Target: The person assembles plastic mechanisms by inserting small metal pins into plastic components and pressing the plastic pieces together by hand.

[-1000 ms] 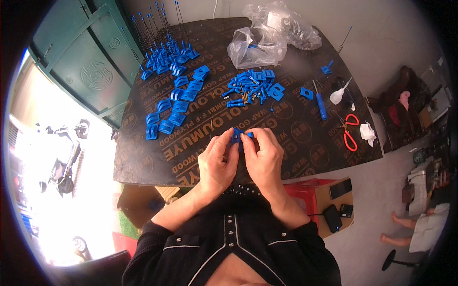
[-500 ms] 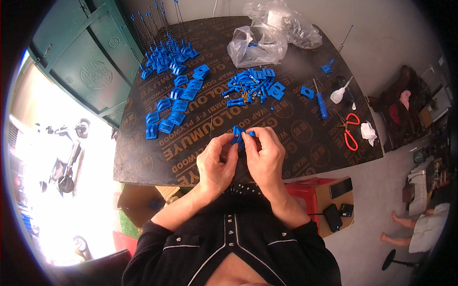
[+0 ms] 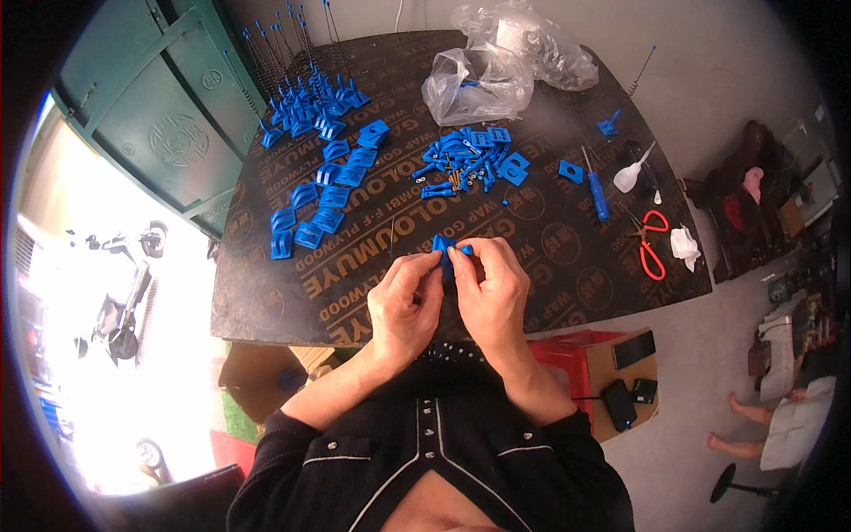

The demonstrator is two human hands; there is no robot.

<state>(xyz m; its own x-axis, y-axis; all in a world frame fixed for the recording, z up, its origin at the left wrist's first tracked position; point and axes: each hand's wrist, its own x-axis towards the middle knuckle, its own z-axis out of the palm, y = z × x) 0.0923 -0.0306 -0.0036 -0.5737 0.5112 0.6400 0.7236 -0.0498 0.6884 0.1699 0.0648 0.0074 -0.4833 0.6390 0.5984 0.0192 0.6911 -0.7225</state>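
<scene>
Blue plastic piece (image 3: 446, 247) pinched by left hand (image 3: 403, 306) and right hand (image 3: 490, 297), blue parts pile (image 3: 470, 160) beyond, red scissors (image 3: 651, 244) right

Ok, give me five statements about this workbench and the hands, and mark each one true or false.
1. Both hands, the left hand and the right hand, pinch one small blue plastic part between their fingertips. True.
2. The red-handled scissors lie at the person's left. False: they lie on the right side of the dark table.
3. A row of blue brackets lies left of the hands. True.
4. The clear plastic bags sit at the table's near edge. False: they sit at the far edge.
5. The blue-handled screwdriver is in the right hand. False: it lies on the table, apart from both hands.
</scene>
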